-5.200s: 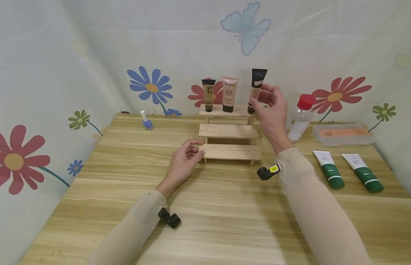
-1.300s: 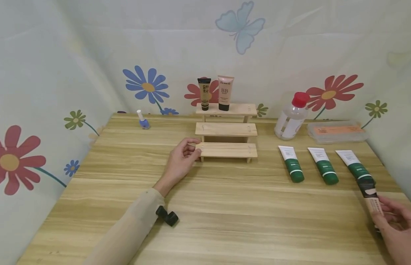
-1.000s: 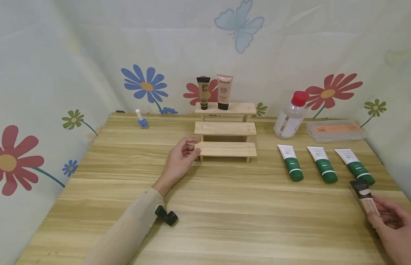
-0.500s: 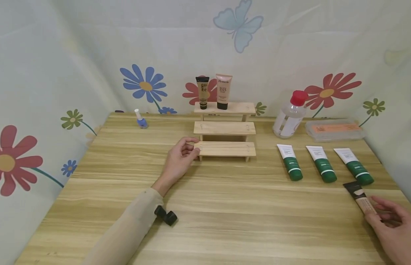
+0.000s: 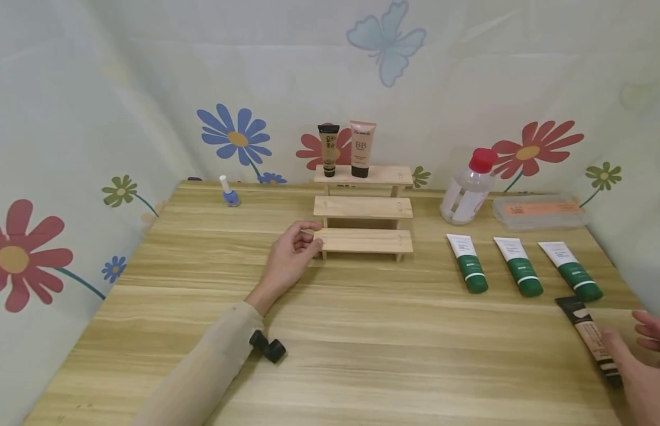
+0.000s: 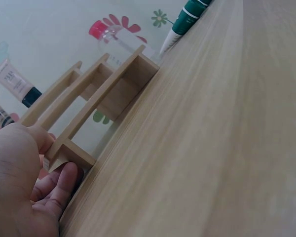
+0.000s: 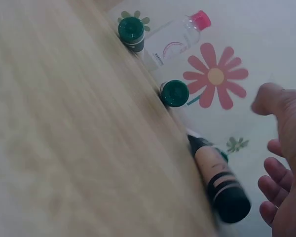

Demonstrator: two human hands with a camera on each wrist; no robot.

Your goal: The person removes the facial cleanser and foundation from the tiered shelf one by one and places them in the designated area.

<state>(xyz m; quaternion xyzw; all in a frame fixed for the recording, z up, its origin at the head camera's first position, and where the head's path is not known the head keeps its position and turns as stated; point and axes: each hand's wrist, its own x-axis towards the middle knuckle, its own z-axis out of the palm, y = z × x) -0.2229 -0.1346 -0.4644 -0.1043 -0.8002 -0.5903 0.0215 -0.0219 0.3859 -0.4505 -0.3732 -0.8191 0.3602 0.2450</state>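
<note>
A black-and-beige cosmetic tube [image 5: 591,340] lies on the wooden table at the right, its black crimped end close to a green-and-white tube [image 5: 572,272]. My right hand [image 5: 646,370] is beside it with thumb and fingers spread; in the right wrist view a gap separates the hand from the tube [image 7: 219,180]. My left hand [image 5: 290,257] grips the left end of the lowest step of a three-step wooden stand [image 5: 367,241], thumb above and fingers tucked below in the left wrist view. A gold-and-black tube [image 5: 329,151] and a pink BB tube [image 5: 362,148] stand upright on its top step.
Two more green-and-white tubes [image 5: 468,263] lie in a row with the first. Behind them are a clear bottle [image 5: 465,195] with a red cap and a flat clear plastic case [image 5: 540,212]. Blue nail polish [image 5: 230,196] stands at the back left. A flowered curtain surrounds the table.
The black-and-beige tube has gone from the stand's top step to the table at the right. My right hand has let go of it and drawn away. My left hand keeps its grip.
</note>
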